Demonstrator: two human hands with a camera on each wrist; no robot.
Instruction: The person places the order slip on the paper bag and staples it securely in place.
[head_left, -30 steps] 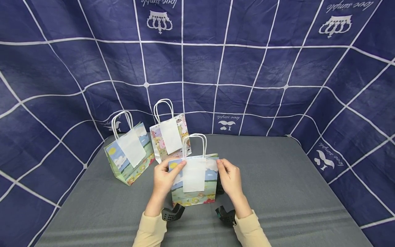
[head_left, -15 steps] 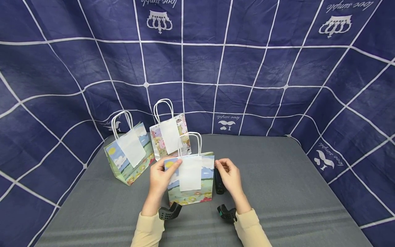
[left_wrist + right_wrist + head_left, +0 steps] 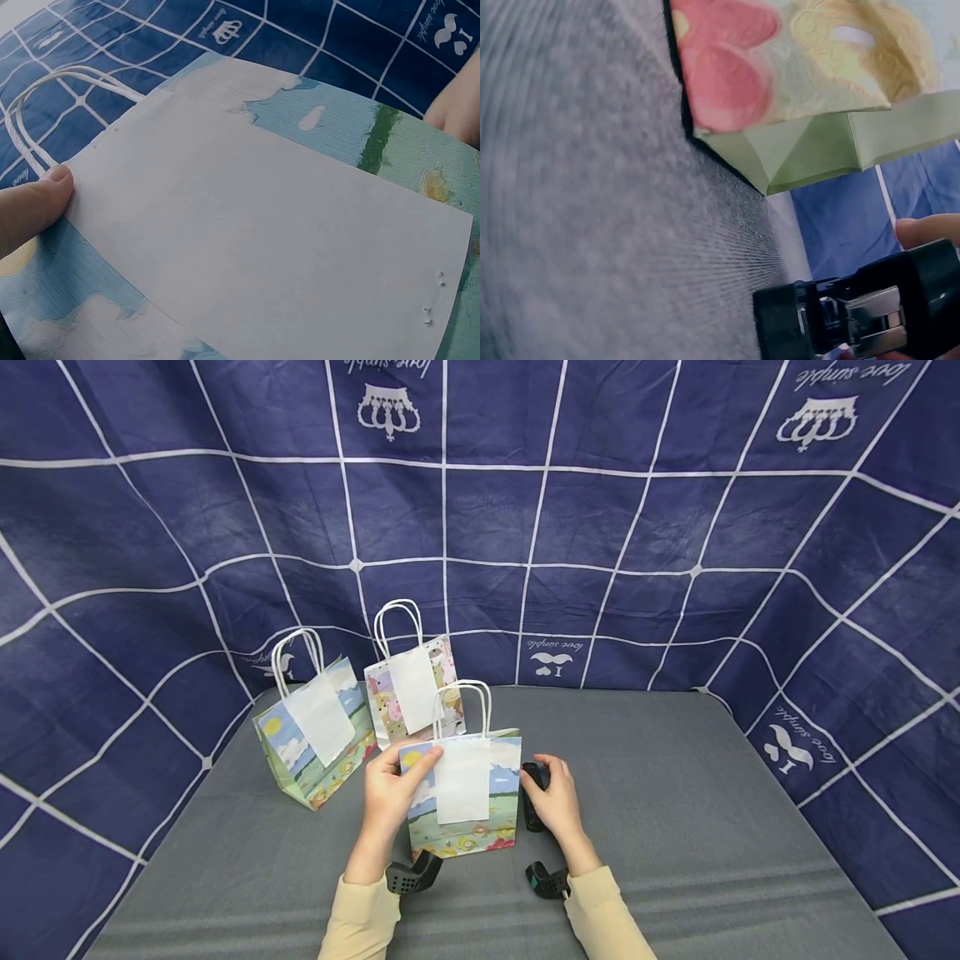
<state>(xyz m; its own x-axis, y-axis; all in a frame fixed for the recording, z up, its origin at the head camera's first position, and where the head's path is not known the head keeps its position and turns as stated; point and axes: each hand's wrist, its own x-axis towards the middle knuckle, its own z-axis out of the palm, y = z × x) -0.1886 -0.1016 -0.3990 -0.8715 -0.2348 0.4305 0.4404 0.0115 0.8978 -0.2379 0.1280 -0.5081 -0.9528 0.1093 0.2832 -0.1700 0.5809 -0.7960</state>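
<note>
In the head view my left hand pinches the upper left edge of a paper gift bag, thumb in front. This bag stands upright, printed with sky, meadow and flowers, a white paper panel on its front and white cord handles on top. Just right of the bag my right hand holds a black stapler between thumb and fingers. In the right wrist view the stapler shows a silver metal part, with a fingertip against it and the bag's green folded side nearby.
A second meadow-print bag stands at the left. Behind the held bag, a bag with a cartoon animal print stands close to the blue grid curtain. Grey cloth covers the table.
The bag has shifted slightly left with my left hand. My right hand has let go of the bag's right edge and moved down onto the stapler beside it.
</note>
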